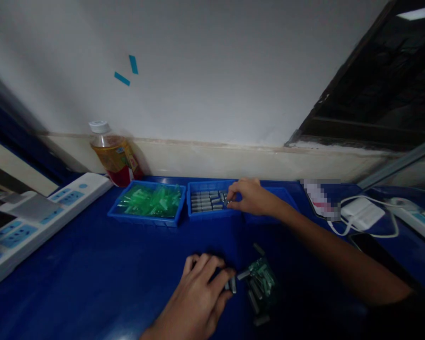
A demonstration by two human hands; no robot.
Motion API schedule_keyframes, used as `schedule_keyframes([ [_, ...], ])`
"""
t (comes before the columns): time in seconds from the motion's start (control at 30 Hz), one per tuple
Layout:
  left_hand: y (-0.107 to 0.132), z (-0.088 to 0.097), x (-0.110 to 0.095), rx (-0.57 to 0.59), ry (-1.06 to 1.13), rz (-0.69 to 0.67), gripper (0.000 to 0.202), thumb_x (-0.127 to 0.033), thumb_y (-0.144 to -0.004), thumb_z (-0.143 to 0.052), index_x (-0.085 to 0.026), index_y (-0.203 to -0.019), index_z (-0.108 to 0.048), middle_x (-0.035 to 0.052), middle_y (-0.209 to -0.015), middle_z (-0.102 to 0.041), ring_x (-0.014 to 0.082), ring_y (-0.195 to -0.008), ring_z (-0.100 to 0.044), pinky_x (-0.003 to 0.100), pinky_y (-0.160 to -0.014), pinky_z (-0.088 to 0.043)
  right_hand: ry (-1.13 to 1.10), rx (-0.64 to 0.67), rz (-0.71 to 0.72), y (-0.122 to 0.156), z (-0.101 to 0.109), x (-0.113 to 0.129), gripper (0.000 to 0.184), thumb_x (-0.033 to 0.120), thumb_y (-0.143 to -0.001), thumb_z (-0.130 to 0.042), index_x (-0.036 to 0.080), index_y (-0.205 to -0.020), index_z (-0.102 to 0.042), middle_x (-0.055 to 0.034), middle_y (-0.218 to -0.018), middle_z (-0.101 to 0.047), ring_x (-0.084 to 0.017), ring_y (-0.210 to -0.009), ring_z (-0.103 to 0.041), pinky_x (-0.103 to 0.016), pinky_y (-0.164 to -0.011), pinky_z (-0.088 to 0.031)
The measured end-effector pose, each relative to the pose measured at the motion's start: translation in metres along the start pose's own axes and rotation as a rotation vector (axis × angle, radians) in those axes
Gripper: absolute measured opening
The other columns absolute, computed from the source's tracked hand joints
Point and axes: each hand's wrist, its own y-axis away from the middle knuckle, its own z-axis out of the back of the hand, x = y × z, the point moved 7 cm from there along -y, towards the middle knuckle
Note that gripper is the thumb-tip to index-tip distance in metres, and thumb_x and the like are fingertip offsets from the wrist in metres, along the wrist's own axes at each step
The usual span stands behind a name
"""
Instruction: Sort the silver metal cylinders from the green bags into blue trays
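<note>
My left hand (207,293) rests low over the blue table, its fingers curled round a few small silver metal bars (233,284) that stick out by the thumb. Farther off, my right hand (250,196) reaches to the right end of the middle blue tray (212,216). Thumb and index finger pinch a small metal piece (228,200) there; its exact shape is hard to make out. Rows of silver bars (201,203) lie in that tray. Just right of my left hand is a loose pile of metal bars (255,288) and green clear plastic pieces (267,278), in shadow.
Left of the middle tray stands a blue tray (145,220) of green plastic pieces; another blue tray (283,192) is partly behind my right arm. A drink bottle (115,156) and a power strip (49,217) are at left. A white charger (363,213), cable and dark phone (375,250) lie right.
</note>
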Motion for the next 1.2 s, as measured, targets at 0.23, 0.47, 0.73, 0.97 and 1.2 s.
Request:
schedule_keyframes([
  [0.23, -0.002, 0.001, 0.008, -0.036, 0.035, 0.016, 0.038, -0.013, -0.087, -0.052, -0.027, -0.121, -0.049, 0.0035, -0.109, -0.057, 0.0234, -0.101, -0.050, 0.041, -0.088, -0.034, 0.083, 0.262, 0.044, -0.031, -0.026, -0.006, 0.011, 0.020, -0.071, -0.072, 0.019, -0.077, -0.063, 0.0026, -0.076, -0.068, -0.016, -0.079, -0.060, -0.032, -0.078, -0.028],
  [0.47, -0.001, 0.001, 0.009, -0.050, 0.067, 0.004, 0.032, -0.015, -0.088, -0.052, -0.028, -0.118, -0.050, 0.0022, -0.107, -0.057, 0.0217, -0.099, -0.050, 0.039, -0.085, -0.032, 0.173, 0.356, 0.035, -0.031, -0.029, -0.004, 0.009, 0.025, -0.073, -0.069, 0.020, -0.079, -0.063, 0.0007, -0.078, -0.068, -0.018, -0.083, -0.060, -0.032, -0.078, -0.030],
  [0.73, -0.001, 0.006, 0.007, -0.071, 0.102, 0.001, 0.024, -0.016, -0.086, -0.055, -0.026, -0.107, -0.055, 0.0022, -0.103, -0.059, 0.0217, -0.097, -0.050, 0.038, -0.083, -0.032, 0.215, 0.384, -0.056, -0.030, -0.028, -0.002, 0.012, 0.030, -0.076, -0.066, 0.020, -0.083, -0.066, -0.0006, -0.087, -0.071, -0.019, -0.088, -0.062, -0.032, -0.081, -0.033],
  [0.97, -0.002, 0.007, 0.008, -0.079, 0.113, 0.010, 0.022, -0.017, -0.085, -0.057, -0.026, -0.106, -0.056, 0.0021, -0.103, -0.061, 0.0217, -0.097, -0.052, 0.038, -0.083, -0.033, 0.246, 0.439, -0.078, -0.029, -0.027, 0.003, 0.017, 0.036, -0.080, -0.063, 0.021, -0.086, -0.065, -0.0025, -0.094, -0.070, -0.021, -0.092, -0.061, -0.033, -0.083, -0.035],
  [1.2, -0.003, 0.007, 0.011, -0.114, 0.131, 0.006, 0.021, -0.021, -0.085, -0.058, -0.025, -0.105, -0.057, 0.0031, -0.103, -0.062, 0.0220, -0.098, -0.053, 0.038, -0.083, -0.035, 0.275, 0.370, -0.049, -0.030, -0.030, 0.000, 0.016, 0.034, -0.080, -0.064, 0.021, -0.089, -0.065, -0.0031, -0.095, -0.070, -0.020, -0.091, -0.061, -0.027, -0.074, -0.036],
])
